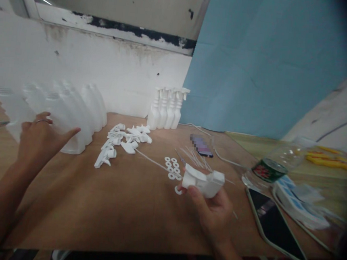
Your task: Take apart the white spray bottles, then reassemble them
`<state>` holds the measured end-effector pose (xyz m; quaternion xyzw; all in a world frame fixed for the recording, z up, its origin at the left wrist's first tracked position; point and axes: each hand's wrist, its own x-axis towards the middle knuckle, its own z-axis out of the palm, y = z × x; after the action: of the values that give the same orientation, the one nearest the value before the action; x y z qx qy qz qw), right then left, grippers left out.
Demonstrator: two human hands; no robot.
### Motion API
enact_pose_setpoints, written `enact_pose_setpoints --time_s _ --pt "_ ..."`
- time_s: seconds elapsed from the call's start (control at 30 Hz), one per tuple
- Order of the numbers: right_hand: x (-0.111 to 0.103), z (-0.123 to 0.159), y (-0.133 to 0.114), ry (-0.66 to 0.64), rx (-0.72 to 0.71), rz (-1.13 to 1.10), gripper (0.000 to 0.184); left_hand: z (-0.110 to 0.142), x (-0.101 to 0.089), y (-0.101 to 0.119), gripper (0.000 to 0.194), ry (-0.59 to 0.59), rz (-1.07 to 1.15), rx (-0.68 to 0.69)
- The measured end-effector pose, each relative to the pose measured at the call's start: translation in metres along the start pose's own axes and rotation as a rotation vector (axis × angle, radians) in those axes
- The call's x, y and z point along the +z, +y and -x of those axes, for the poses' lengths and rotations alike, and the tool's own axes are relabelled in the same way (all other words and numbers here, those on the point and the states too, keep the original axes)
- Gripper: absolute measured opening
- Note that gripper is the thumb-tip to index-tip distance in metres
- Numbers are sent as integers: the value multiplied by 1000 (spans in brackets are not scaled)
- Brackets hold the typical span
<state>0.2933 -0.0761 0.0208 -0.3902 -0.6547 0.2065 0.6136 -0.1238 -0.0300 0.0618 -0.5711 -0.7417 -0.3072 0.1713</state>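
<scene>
At the left, my left hand (41, 136) reaches toward a translucent white bottle (66, 124) at the front of a group, thumb and fingers spread. Whether its fingertips touch the bottle I cannot tell. My right hand (212, 210) grips a white trigger spray head (199, 181), from which a thin dip tube (152, 161) runs to the left. Just past the spray head lie small white ring washers (174, 168) in rows, and one more washer (178, 190) shows by my right fingertips. Loose spray heads (107, 152) lie in a pile between my hands.
Several bottles with spray heads fitted (165, 109) stand against the wall. Loose thin tubes (193, 158) lie near a phone (201, 145). At the right are another phone (276, 224), a tilted drink bottle (270, 171), and a power strip (300, 204) with cables.
</scene>
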Motion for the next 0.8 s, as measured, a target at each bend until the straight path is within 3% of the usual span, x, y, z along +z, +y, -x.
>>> enact_pose_setpoints --time_s 0.07,0.17,0.27,0.33,0.47,0.57,0.8 --pt "0 -1 -2 7 48 -48 22 2 -1 -2 78 1 -91 -34" --pt "1 -4 -4 41 92 -206 19 8 -8 1 73 91 -114 -13" --pt "1 -12 -9 73 59 -472 20 21 -15 13 72 269 -59 169" --pt "-1 -18 -14 111 47 -610 20 34 -17 26 73 323 -19 328" --pt "-6 -26 -21 223 112 -742 18 54 -12 51 65 274 83 544" --pt "-10 -27 -21 302 134 -783 16 58 -3 57 67 253 144 640" --pt "-14 -24 -15 308 149 -857 13 52 6 48 76 290 164 623"
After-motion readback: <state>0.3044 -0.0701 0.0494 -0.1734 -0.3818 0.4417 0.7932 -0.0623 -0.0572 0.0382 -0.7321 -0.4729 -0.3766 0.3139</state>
